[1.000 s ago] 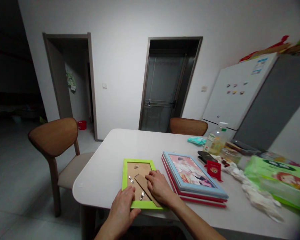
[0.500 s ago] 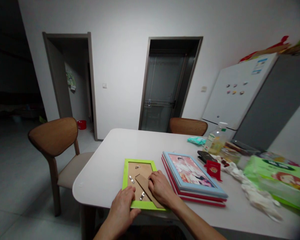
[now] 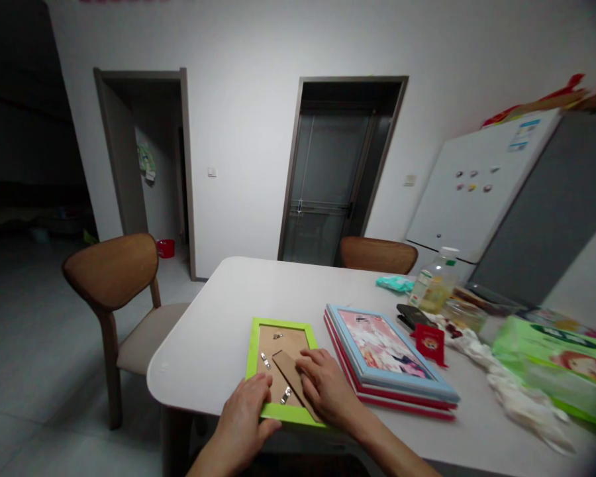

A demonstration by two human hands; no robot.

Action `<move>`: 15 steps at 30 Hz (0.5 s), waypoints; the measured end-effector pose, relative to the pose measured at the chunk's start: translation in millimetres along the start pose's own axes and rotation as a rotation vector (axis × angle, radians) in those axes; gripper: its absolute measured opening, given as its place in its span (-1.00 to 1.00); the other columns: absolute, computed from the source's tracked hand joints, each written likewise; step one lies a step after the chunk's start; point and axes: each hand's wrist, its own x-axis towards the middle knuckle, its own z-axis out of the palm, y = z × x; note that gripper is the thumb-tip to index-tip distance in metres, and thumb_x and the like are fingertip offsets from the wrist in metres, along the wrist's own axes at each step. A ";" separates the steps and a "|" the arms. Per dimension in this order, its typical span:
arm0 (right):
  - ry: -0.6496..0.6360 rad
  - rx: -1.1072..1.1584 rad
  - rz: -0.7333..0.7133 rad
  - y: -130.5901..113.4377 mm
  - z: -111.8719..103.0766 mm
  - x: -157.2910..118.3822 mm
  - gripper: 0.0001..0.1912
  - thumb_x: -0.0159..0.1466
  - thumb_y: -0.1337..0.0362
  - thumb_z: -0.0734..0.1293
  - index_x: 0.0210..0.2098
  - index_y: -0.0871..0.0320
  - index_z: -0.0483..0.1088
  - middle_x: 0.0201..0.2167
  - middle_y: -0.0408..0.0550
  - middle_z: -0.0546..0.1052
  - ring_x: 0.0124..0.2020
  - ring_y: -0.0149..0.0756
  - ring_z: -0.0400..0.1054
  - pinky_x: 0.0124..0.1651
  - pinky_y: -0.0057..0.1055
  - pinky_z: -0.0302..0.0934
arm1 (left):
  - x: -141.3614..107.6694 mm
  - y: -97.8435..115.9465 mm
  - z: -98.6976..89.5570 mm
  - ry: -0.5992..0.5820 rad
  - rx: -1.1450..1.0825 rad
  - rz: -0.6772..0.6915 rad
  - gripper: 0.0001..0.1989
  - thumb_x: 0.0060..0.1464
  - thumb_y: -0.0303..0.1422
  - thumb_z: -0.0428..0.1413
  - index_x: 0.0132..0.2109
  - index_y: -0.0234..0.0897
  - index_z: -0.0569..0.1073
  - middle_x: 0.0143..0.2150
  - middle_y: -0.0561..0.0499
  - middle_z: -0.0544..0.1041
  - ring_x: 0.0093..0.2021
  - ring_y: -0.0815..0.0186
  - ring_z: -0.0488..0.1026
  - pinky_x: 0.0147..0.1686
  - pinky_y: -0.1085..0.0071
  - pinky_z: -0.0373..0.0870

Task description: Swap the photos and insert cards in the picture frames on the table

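Note:
A green picture frame (image 3: 252, 346) lies back side up at the table's near edge, showing its brown backing board (image 3: 273, 341), metal clips and a slanted brown stand flap (image 3: 289, 376). My left hand (image 3: 246, 409) rests on the frame's lower left corner, fingers on top and thumb at the near edge. My right hand (image 3: 326, 384) lies over the right side, fingers bent onto the flap; whatever is beneath the fingertips is hidden. Right of it, a light blue frame (image 3: 391, 354) with a pink picture tops a stack with red frames (image 3: 338, 351).
On the white table (image 3: 208, 331), a bottle (image 3: 434, 285), black object (image 3: 413, 315), red packet (image 3: 430, 342), crumpled tissue (image 3: 514, 397) and green package (image 3: 559, 364) stand right of the stack. A wooden chair (image 3: 113, 271) is at left, another (image 3: 378, 256) behind.
The whole view has shifted slightly, so things appear a little further right. My right hand's fingers have flattened somewhat over the flap. My left hand keeps its place on the frame's corner.

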 end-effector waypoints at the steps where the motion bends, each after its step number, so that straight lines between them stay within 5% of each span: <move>1: -0.006 0.031 -0.047 -3.3 -1.2 -2.8 -0.75 0.12 0.40 0.14 -0.25 0.12 0.36 -0.14 -0.01 0.33 -0.12 -0.26 0.13 -0.08 -0.32 0.03 | 0.2 -0.7 -0.2 -0.005 -0.005 0.005 -0.43 -0.22 -0.44 0.16 0.03 -0.34 0.26 0.07 -0.11 0.30 0.08 0.23 0.18 0.09 0.33 0.07; 5: -0.114 0.088 -0.190 -18.7 -4.2 -10.1 -0.78 0.13 0.36 0.16 -0.30 0.03 0.38 -0.16 -0.07 0.32 -0.11 -0.26 0.13 -0.05 -0.27 0.00 | 1.1 -2.9 -0.1 -0.010 -0.017 0.007 -0.43 -0.21 -0.45 0.15 0.04 -0.37 0.25 0.06 -0.14 0.30 0.09 0.22 0.17 0.09 0.31 0.07; 15: -0.182 0.092 -0.213 -28.1 -11.4 -13.2 -0.78 0.09 0.33 0.21 -0.27 0.03 0.36 -0.21 -0.09 0.30 -0.12 -0.26 0.10 -0.03 -0.29 -0.02 | 1.8 -6.3 1.9 0.001 -0.045 0.017 -0.43 -0.20 -0.44 0.13 0.04 -0.26 0.24 0.06 -0.07 0.31 0.09 0.24 0.17 0.08 0.30 0.08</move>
